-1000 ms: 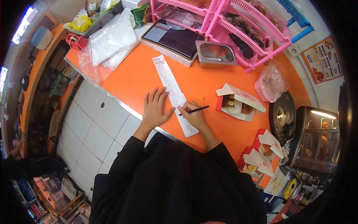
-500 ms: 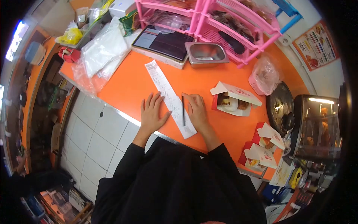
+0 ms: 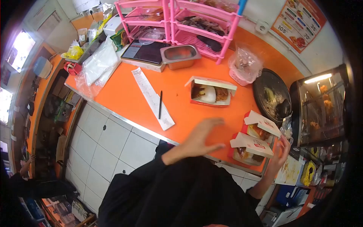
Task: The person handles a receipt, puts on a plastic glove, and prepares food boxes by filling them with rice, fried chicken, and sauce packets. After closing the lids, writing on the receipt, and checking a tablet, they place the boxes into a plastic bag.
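My left hand (image 3: 200, 138) hovers over the orange counter's front edge with fingers apart, left of the two boxes, holding nothing. At the right side of the nearer food box (image 3: 251, 146), my right hand (image 3: 280, 154) has its fingers spread beside the lid corners; whether they touch is unclear. Just behind stands another food box (image 3: 261, 126), its lid partly raised. Farther back is a third open box (image 3: 211, 92) with rice and fried food. A long paper slip (image 3: 149, 94) lies to the left, with a black pen (image 3: 160, 105) on its right edge.
Pink racks (image 3: 202, 28) stand at the back behind a metal tray (image 3: 180, 56) and a tablet (image 3: 143, 51). A round black stone dish (image 3: 271, 96) and a glass display case (image 3: 321, 109) are at the right. Plastic bags (image 3: 100, 64) lie at the back left.
Both hands have left the paper slip and moved right, toward the two near boxes. The view has shifted to the right. The pen remains on the slip.
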`<act>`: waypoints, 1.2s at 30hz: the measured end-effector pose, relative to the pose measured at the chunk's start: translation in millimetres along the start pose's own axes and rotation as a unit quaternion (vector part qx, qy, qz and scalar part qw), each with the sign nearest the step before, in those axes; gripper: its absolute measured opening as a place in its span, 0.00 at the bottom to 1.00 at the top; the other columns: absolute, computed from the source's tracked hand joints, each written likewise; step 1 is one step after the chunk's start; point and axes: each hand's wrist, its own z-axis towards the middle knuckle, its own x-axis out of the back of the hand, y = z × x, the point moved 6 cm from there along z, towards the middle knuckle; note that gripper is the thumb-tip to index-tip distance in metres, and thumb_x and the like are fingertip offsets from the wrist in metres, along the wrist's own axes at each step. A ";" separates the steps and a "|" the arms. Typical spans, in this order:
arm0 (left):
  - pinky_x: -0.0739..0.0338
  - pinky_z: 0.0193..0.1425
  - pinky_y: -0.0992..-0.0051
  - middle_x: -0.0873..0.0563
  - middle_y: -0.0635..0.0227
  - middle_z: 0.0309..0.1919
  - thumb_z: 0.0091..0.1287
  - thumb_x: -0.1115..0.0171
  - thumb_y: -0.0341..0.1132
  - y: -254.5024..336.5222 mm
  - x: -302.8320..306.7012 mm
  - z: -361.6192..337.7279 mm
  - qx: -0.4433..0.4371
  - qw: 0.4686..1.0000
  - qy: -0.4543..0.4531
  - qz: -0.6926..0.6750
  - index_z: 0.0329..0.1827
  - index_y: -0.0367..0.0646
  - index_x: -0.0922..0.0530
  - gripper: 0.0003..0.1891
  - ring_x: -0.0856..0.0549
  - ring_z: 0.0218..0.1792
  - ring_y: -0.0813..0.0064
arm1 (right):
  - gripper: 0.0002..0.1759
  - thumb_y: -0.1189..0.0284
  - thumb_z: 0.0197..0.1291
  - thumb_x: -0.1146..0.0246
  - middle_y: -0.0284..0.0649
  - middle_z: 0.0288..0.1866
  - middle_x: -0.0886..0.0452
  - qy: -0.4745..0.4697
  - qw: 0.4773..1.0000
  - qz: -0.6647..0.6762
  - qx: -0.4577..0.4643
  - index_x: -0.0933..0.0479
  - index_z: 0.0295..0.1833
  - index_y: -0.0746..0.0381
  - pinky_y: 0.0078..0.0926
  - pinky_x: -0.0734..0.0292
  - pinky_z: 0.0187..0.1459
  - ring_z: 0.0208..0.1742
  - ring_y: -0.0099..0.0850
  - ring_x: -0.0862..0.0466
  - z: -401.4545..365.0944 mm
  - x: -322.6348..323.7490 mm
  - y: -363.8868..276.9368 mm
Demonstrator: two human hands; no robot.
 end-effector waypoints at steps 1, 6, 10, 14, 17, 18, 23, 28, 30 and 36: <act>0.37 0.71 0.60 0.29 0.55 0.65 0.57 0.28 0.41 12.0 -27.1 7.4 -0.018 0.999 -0.044 -0.002 0.66 0.39 0.34 0.36 0.30 0.67 0.56 | 0.24 0.68 0.62 0.37 0.43 0.62 0.26 -0.024 0.999 -0.031 0.012 0.28 0.62 0.65 0.36 0.39 0.68 0.67 0.36 0.30 -2.0 14.1 15.0; 0.29 0.63 0.61 0.21 0.56 0.56 0.63 0.37 0.33 -4.6 -120.6 11.4 -0.027 0.997 -0.066 -0.017 0.58 0.42 0.26 0.20 0.23 0.58 0.55 | 0.29 0.72 0.54 0.31 0.42 0.65 0.27 -0.217 0.975 -0.024 -0.029 0.28 0.63 0.61 0.37 0.36 0.67 0.68 0.36 0.30 -17.8 35.9 101.3; 0.23 0.54 0.63 0.16 0.55 0.45 0.66 0.43 0.28 -2.0 -129.7 28.8 0.040 0.999 0.014 -0.021 0.48 0.41 0.20 0.10 0.18 0.49 0.53 | 0.19 0.80 0.57 0.36 0.41 0.54 0.19 -0.254 0.966 0.043 -0.017 0.22 0.55 0.62 0.28 0.25 0.55 0.54 0.33 0.19 6.6 18.9 118.7; 0.23 0.55 0.65 0.15 0.58 0.45 0.69 0.44 0.29 -1.5 -127.6 47.5 0.178 0.982 -0.022 -0.064 0.49 0.40 0.19 0.10 0.17 0.50 0.59 | 0.17 0.81 0.59 0.40 0.42 0.52 0.19 -0.281 0.959 0.039 -0.025 0.21 0.55 0.61 0.29 0.24 0.54 0.52 0.34 0.19 29.3 17.9 94.9; 0.26 0.61 0.64 0.18 0.56 0.53 0.69 0.43 0.30 -9.9 -128.9 40.5 0.143 0.984 -0.065 -0.088 0.52 0.41 0.19 0.11 0.20 0.56 0.60 | 0.18 0.81 0.60 0.40 0.43 0.52 0.19 -0.304 0.949 0.061 0.057 0.20 0.55 0.60 0.32 0.27 0.59 0.57 0.36 0.21 16.1 25.5 112.9; 0.28 0.64 0.63 0.20 0.55 0.57 0.68 0.42 0.30 -14.5 -132.0 30.2 0.116 0.986 -0.080 -0.093 0.53 0.41 0.20 0.12 0.21 0.59 0.59 | 0.21 0.79 0.58 0.37 0.45 0.62 0.25 -0.331 0.940 0.050 0.069 0.22 0.59 0.58 0.34 0.29 0.62 0.65 0.38 0.27 4.1 28.7 121.1; 0.44 0.75 0.61 0.40 0.47 0.73 0.64 0.34 0.33 -31.1 -156.9 -28.3 0.079 0.982 -0.136 -0.103 0.63 0.46 0.26 0.23 0.36 0.71 0.52 | 0.36 0.74 0.56 0.31 0.45 0.73 0.39 -0.350 0.901 0.255 -0.035 0.36 0.70 0.58 0.34 0.35 0.67 0.72 0.38 0.36 -64.9 22.9 150.2; 0.46 0.76 0.62 0.39 0.47 0.73 0.61 0.30 0.36 -33.5 -167.2 -17.1 0.134 0.974 -0.154 -0.095 0.70 0.47 0.33 0.34 0.36 0.72 0.54 | 0.39 0.63 0.61 0.32 0.40 0.69 0.37 -0.360 0.851 0.347 -0.160 0.43 0.72 0.60 0.33 0.40 0.70 0.72 0.31 0.37 -63.8 0.4 166.8; 0.44 0.75 0.62 0.36 0.47 0.72 0.61 0.30 0.38 -25.8 -162.6 -4.1 0.123 0.978 -0.163 -0.051 0.71 0.47 0.34 0.34 0.36 0.72 0.55 | 0.34 0.64 0.64 0.35 0.40 0.66 0.34 -0.376 0.878 0.274 -0.115 0.41 0.71 0.60 0.32 0.38 0.68 0.69 0.30 0.35 -49.4 -0.3 161.4; 0.34 0.68 0.64 0.27 0.47 0.63 0.68 0.40 0.52 -8.1 -154.1 11.1 0.264 0.952 -0.139 -0.064 0.70 0.45 0.33 0.31 0.27 0.65 0.58 | 0.23 0.65 0.71 0.43 0.41 0.57 0.25 -0.327 0.913 0.207 -0.127 0.35 0.67 0.58 0.26 0.29 0.58 0.54 0.30 0.22 -19.5 3.0 140.6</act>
